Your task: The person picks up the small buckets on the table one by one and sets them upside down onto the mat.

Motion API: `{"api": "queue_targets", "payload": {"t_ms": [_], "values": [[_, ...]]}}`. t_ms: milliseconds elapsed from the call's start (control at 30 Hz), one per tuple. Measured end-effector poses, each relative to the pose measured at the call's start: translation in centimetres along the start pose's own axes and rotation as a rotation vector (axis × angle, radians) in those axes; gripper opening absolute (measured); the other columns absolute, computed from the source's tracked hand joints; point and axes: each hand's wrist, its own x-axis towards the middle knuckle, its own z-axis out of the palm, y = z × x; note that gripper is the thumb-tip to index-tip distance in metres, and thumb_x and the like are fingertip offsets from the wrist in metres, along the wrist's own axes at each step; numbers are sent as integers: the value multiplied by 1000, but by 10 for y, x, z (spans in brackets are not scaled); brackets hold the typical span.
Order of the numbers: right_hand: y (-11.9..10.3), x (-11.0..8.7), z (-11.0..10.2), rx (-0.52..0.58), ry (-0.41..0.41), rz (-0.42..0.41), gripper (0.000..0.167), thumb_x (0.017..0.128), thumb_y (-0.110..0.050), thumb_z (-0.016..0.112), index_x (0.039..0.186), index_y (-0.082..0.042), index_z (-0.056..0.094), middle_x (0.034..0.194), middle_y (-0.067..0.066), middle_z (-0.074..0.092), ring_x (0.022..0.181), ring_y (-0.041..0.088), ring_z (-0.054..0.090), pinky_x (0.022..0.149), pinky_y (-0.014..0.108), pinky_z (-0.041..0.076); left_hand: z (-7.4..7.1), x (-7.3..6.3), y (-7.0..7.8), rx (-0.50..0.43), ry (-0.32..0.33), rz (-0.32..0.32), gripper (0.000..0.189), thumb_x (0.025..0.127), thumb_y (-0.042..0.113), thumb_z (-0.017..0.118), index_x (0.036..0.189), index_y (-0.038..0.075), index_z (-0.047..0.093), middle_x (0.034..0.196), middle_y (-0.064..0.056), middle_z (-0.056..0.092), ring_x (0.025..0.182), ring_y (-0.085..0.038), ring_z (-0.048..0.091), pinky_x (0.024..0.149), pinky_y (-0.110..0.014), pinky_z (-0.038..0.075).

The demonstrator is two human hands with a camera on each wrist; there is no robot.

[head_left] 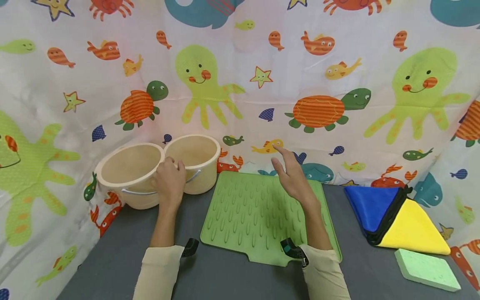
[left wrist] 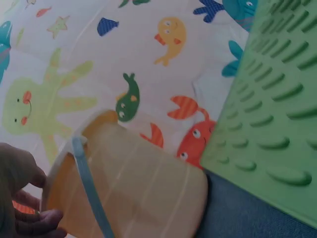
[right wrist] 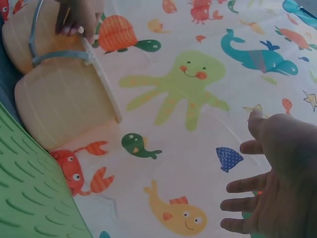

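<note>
Two cream buckets (head_left: 129,164) with pale blue-grey handles stand side by side at the back left. My left hand (head_left: 169,183) is where their rims meet, its fingers curled at the edge of the right bucket (head_left: 202,179). In the left wrist view, the thumb and fingers (left wrist: 42,220) are at this bucket's rim; whether they also hold the other rim is hard to tell. My right hand (head_left: 296,179) hovers over the green ridged mat (head_left: 243,212), fingers extended and holding nothing. The right wrist view shows its fingers (right wrist: 242,204) spread apart.
To the right lie folded blue (head_left: 371,204) and yellow cloths (head_left: 412,227) with black edging. A pale green sponge (head_left: 427,268) sits in front of them. A sea-animal curtain (head_left: 232,50) hangs behind and along both sides of the dark grey table (head_left: 213,275).
</note>
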Motion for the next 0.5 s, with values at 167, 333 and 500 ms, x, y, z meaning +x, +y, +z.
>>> {"api": "queue_targets", "payload": {"t_ms": [167, 333, 500], "values": [[-9, -2, 5, 75, -23, -7, 55, 115, -37, 40, 164, -15, 31, 170, 17, 30, 156, 44, 32, 122, 66, 33, 0, 0, -4, -76, -105, -11, 41, 106, 33, 53, 116, -3, 70, 108, -27, 77, 99, -53, 72, 85, -63, 56], [-18, -3, 15, 181, -48, -12, 52, 115, -34, 40, 163, -15, 34, 164, 19, 40, 151, 45, 41, 121, 65, 37, -4, 2, -7, -212, -264, -24, 40, 106, 37, 54, 113, 1, 69, 111, -24, 78, 101, -45, 75, 89, -52, 58], [-26, -3, 28, 241, -92, -8, 49, 114, -32, 44, 160, -18, 38, 161, 17, 45, 147, 41, 48, 118, 60, 43, -7, 5, -8, -413, -406, -72, 39, 104, 38, 62, 117, 1, 66, 110, -25, 77, 87, -34, 81, 73, -31, 65]]}}
